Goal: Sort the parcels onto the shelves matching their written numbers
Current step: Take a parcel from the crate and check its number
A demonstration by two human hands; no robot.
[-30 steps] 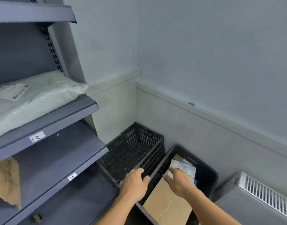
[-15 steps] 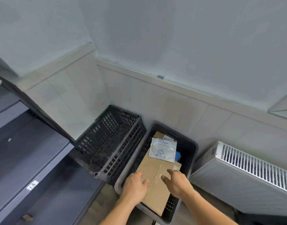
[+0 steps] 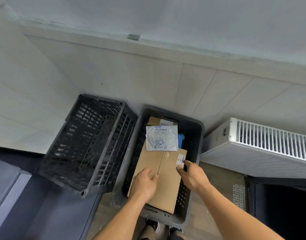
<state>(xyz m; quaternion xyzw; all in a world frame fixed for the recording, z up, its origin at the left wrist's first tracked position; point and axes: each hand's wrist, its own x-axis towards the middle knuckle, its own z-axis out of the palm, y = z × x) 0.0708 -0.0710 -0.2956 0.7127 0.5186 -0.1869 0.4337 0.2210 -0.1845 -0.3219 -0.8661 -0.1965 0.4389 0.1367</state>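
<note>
A dark plastic bin (image 3: 193, 135) on the floor holds the parcels. On top lies a large cardboard box (image 3: 166, 184) with a white label (image 3: 180, 159) on its right edge. A grey mailer bag (image 3: 161, 138) marked 13 lies on the box's far end. Behind it show another brown parcel (image 3: 154, 121) and something blue (image 3: 180, 141). My left hand (image 3: 143, 183) rests on the box's near left part with loose fingers. My right hand (image 3: 191, 174) is at the box's right edge just below the label, fingers relaxed, holding nothing.
A black lattice crate (image 3: 86, 144) stands left of the bin, with nothing in it. The grey shelf unit (image 3: 8, 193) is at the lower left. A white radiator (image 3: 263, 144) is at the right, close to the bin. My shoes (image 3: 155, 226) are just below the bin.
My view has swung from the shelves down to the bin. Both hands have reached in over the cardboard box, the right one moving out to its right edge.
</note>
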